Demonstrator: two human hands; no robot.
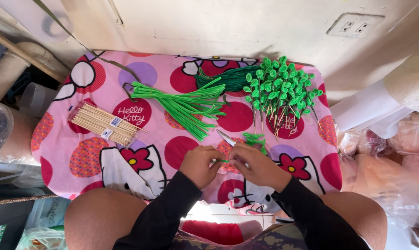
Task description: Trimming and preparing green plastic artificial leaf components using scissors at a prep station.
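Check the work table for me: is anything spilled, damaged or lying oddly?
Nothing stands out. The skewer pack, light green stems, dark green stems and finished sticks lie in separate groups on the pink cloth. Both hands, left and right, pinch a small green piece.

Counter [84,162] carries all items. Pack of skewers [104,124] lies at left. Bundle of stems [186,106] lies at centre, right of the skewers. Second bundle [223,78] sits behind it, toward the wall. Pile of finished sticks [281,90] lies at right rear. Left hand [200,164] and right hand [258,166] meet at the near edge, a small piece [223,160] between them. Blade [226,137] lies just behind the hands, small heap [255,139] to its right.
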